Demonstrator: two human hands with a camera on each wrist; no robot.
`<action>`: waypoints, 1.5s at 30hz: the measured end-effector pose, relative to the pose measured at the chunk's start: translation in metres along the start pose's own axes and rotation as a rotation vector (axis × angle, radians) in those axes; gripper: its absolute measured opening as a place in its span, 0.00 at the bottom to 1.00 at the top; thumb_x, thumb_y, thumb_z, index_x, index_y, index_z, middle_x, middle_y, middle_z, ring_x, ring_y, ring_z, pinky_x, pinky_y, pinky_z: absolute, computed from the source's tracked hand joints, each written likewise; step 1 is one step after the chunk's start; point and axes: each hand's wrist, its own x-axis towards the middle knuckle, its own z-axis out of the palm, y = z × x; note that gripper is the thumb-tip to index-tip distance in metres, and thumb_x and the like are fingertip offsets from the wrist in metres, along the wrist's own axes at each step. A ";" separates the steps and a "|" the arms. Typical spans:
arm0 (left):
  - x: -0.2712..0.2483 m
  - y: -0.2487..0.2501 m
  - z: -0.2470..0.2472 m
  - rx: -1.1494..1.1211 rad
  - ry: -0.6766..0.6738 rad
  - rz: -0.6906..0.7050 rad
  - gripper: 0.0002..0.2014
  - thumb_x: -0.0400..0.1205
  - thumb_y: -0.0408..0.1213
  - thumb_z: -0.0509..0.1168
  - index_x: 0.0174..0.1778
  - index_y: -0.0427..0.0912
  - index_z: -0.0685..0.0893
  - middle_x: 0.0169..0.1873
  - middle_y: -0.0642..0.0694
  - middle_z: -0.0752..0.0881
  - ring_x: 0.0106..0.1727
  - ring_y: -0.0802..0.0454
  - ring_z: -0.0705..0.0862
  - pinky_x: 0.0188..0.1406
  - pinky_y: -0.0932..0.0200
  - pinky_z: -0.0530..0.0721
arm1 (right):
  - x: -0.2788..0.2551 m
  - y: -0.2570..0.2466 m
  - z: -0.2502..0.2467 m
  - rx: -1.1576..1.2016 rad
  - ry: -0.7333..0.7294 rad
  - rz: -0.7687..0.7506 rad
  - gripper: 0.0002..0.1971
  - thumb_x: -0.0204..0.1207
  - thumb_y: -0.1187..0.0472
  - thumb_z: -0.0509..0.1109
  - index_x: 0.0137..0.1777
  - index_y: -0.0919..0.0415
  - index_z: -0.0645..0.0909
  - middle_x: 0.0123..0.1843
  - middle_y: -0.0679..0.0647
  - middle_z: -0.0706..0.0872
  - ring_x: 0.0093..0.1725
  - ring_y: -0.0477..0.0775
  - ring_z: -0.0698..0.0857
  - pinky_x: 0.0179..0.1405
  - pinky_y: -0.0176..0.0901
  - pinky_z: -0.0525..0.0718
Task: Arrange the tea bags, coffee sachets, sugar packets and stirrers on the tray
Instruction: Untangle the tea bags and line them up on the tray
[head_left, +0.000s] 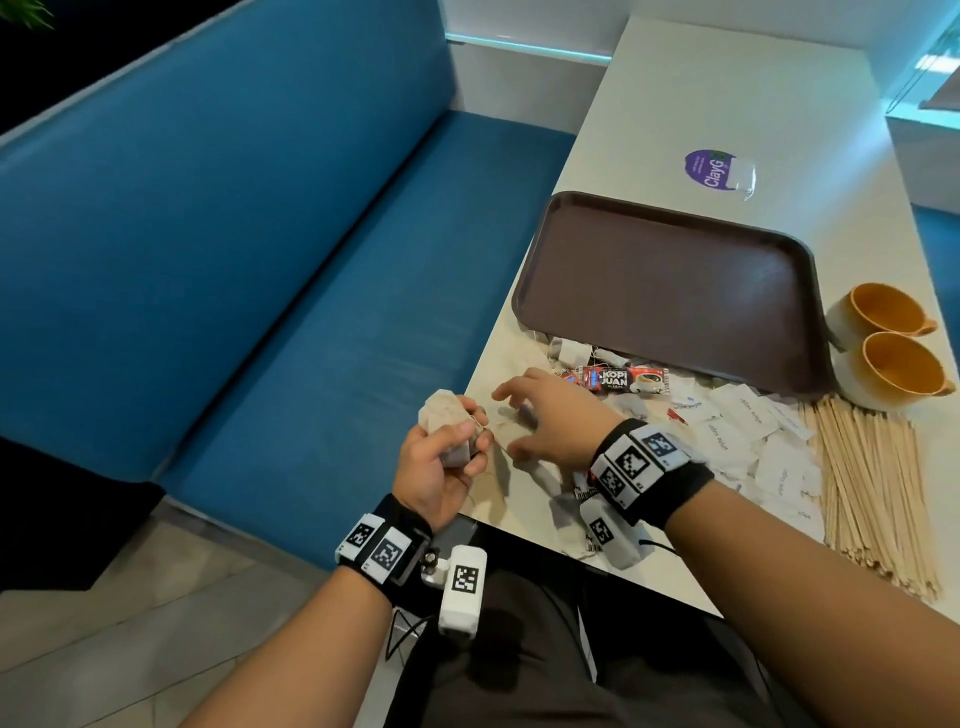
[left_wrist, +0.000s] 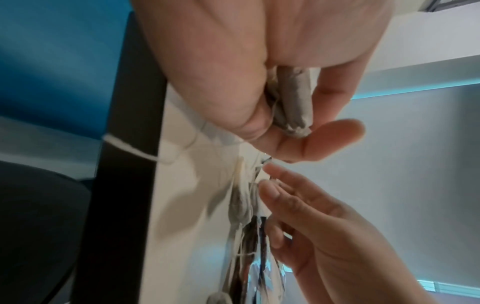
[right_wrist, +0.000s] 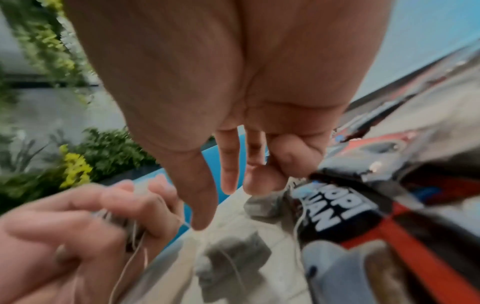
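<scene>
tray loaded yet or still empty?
Empty: the tray shows only bare brown surface; sachets and packets lie on the table outside its near rim.

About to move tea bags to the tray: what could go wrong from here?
1. Strings trail from the tea bags in the left hand; they may snag loose ones on the table.
2. The right hand reaches into a mixed pile; it might drag a coffee sachet along.
</scene>
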 end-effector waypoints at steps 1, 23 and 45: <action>0.000 0.001 0.000 0.000 0.001 0.003 0.10 0.74 0.25 0.64 0.50 0.35 0.80 0.40 0.40 0.81 0.32 0.49 0.78 0.18 0.64 0.71 | 0.001 -0.003 0.003 -0.039 -0.025 -0.008 0.35 0.69 0.56 0.83 0.77 0.48 0.75 0.64 0.47 0.79 0.59 0.49 0.82 0.61 0.48 0.83; 0.010 -0.006 0.005 0.182 -0.019 -0.043 0.11 0.74 0.26 0.68 0.52 0.35 0.80 0.42 0.40 0.81 0.35 0.47 0.80 0.28 0.56 0.81 | -0.047 0.034 -0.027 0.482 0.170 0.128 0.15 0.65 0.47 0.87 0.47 0.54 0.90 0.38 0.54 0.91 0.35 0.45 0.84 0.44 0.47 0.87; 0.011 -0.006 0.008 0.215 0.000 -0.079 0.15 0.85 0.43 0.69 0.60 0.35 0.80 0.43 0.40 0.83 0.37 0.45 0.83 0.26 0.57 0.82 | -0.023 0.033 -0.025 0.478 0.403 0.119 0.19 0.69 0.67 0.84 0.54 0.46 0.86 0.39 0.48 0.88 0.37 0.45 0.85 0.37 0.31 0.82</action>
